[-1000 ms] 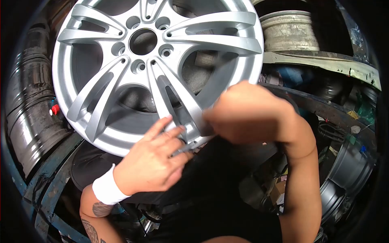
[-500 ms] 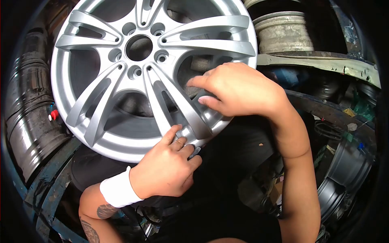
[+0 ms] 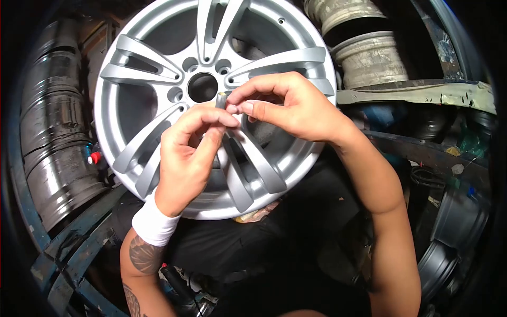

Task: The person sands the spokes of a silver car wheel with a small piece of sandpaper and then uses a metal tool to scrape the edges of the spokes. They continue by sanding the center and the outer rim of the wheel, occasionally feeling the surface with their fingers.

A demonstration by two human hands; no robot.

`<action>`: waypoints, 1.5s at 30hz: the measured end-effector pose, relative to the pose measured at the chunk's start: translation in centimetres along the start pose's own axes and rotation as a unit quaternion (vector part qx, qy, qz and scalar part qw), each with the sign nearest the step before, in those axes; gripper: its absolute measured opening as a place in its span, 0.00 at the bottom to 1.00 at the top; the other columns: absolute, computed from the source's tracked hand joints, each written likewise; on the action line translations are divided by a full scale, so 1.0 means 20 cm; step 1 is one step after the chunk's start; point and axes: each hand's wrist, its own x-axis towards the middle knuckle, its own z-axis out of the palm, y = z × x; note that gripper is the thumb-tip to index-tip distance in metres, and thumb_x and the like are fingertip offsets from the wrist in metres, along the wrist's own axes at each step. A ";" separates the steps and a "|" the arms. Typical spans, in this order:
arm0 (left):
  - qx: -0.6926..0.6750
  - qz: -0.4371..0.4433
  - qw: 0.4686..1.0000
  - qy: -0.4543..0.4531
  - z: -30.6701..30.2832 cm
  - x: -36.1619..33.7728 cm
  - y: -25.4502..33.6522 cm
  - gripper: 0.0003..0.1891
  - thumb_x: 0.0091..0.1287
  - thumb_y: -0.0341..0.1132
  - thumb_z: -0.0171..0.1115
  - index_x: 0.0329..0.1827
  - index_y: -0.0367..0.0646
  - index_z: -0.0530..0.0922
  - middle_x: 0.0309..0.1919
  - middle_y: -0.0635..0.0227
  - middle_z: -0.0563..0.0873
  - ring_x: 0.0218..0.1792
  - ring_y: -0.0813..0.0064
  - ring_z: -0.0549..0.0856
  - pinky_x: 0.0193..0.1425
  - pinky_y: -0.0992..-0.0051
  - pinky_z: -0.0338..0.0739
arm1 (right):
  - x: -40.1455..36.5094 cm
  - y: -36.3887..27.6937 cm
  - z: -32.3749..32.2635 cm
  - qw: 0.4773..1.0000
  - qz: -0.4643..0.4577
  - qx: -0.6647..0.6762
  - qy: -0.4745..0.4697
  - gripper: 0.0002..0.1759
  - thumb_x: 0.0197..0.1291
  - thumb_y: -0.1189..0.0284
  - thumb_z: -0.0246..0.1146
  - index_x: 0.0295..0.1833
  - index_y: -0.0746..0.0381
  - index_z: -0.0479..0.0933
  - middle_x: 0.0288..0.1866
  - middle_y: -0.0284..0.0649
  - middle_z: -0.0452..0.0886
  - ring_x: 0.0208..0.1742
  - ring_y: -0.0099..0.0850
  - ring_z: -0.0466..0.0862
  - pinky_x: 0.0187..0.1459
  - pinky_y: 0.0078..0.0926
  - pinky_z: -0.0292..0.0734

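A silver alloy wheel [image 3: 248, 153] with paired spokes lies face up in front of me, over my dark-clothed lap. My left hand [image 3: 182, 153], with a white band [image 3: 154, 224] at the wrist, pinches a small grey strip [image 3: 221, 100] between thumb and fingers above the wheel's hub. The strip's top edge sticks up past the fingers; its lower part is hidden. Close on its right side is my right hand [image 3: 298, 108], its thumb and fingertips drawn together in a pinch. What sits between those right fingertips is too small to make out.
Dark, shiny wheel barrels [image 3: 63, 174] are stacked at the left, beside a blue metal frame [image 3: 79, 235]. Worn, pale rims [image 3: 372, 58] stand at the upper right above a scuffed rail [image 3: 412, 95]. More grey rims [image 3: 459, 222] lie at the lower right.
My left hand has lifted from the wheel's near edge up toward the hub, with the grey strip showing. My right hand has come left to meet it. The wheel appears slightly shifted and turned.
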 end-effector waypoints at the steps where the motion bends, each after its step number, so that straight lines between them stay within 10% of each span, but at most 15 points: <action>1: -0.056 0.000 0.998 0.018 0.01 0.00 -0.01 0.07 0.81 0.19 0.60 0.55 0.34 0.85 0.52 0.61 0.90 0.53 0.71 0.91 0.61 0.71 0.86 | 0.02 0.00 0.02 0.999 -0.015 0.048 0.010 0.14 0.74 0.72 0.71 0.59 0.69 0.89 0.48 0.42 0.94 0.48 0.25 0.92 0.53 0.26 0.87; 8: -0.085 -0.028 0.993 0.077 -0.07 0.07 0.06 0.41 0.79 0.18 0.65 0.88 0.43 0.52 0.60 0.47 0.90 0.59 0.69 0.93 0.66 0.73 0.87 | 0.14 -0.08 0.10 0.997 -0.026 -0.052 0.053 0.19 0.71 0.67 0.75 0.61 0.68 0.89 0.49 0.43 0.95 0.45 0.25 0.93 0.48 0.25 0.88; 13: -0.080 -0.052 0.989 0.112 -0.11 0.10 -0.01 0.25 0.75 0.19 0.70 0.74 0.27 0.78 0.64 0.57 0.89 0.67 0.71 0.88 0.69 0.76 0.85 | 0.24 -0.04 0.21 0.975 -0.082 -0.134 0.156 0.13 0.65 0.65 0.76 0.46 0.64 0.94 0.39 0.45 0.95 0.36 0.31 0.94 0.40 0.31 0.86; 21: -0.087 -0.128 0.977 0.144 -0.15 0.12 0.04 0.26 0.72 0.23 0.75 0.72 0.29 0.80 0.45 0.73 0.88 0.44 0.86 0.88 0.54 0.83 0.84 | 0.24 -0.08 0.14 0.939 -0.017 -0.302 0.165 0.12 0.68 0.67 0.78 0.45 0.67 0.90 0.33 0.41 0.92 0.31 0.23 0.87 0.35 0.27 0.80; 25: -0.148 -0.203 0.965 0.077 -0.23 0.13 0.02 0.18 0.72 0.25 0.75 0.64 0.35 0.83 0.45 0.73 0.88 0.43 0.86 0.88 0.54 0.81 0.86 | 0.23 -0.08 0.10 0.943 -0.028 -0.288 0.166 0.14 0.68 0.64 0.76 0.43 0.66 0.91 0.24 0.47 0.86 0.25 0.35 0.87 0.33 0.35 0.80; 37: -0.150 -0.180 0.967 0.097 -0.30 0.20 -0.08 0.12 0.73 0.24 0.77 0.45 0.44 0.78 0.39 0.72 0.89 0.39 0.86 0.88 0.45 0.81 0.85 | 0.28 0.10 0.05 0.990 0.072 0.065 0.102 0.13 0.74 0.71 0.75 0.55 0.68 0.84 0.36 0.33 0.89 0.36 0.20 0.88 0.41 0.22 0.84; 42: -0.124 -0.180 0.969 0.113 -0.32 0.24 -0.14 0.14 0.73 0.24 0.77 0.46 0.45 0.76 0.39 0.74 0.88 0.39 0.85 0.87 0.45 0.81 0.85 | 0.22 0.08 0.11 0.990 0.021 -0.036 0.132 0.35 0.67 0.76 0.79 0.77 0.59 0.76 0.53 0.41 0.88 0.44 0.23 0.88 0.47 0.23 0.84; 45: -0.154 -0.173 0.964 0.127 -0.28 0.25 -0.14 0.16 0.73 0.24 0.77 0.54 0.44 0.77 0.40 0.74 0.88 0.40 0.84 0.88 0.46 0.82 0.85 | 0.23 0.13 0.14 0.939 -0.198 -0.229 0.163 0.34 0.61 0.71 0.80 0.74 0.56 0.82 0.44 0.47 0.86 0.39 0.41 0.86 0.45 0.40 0.84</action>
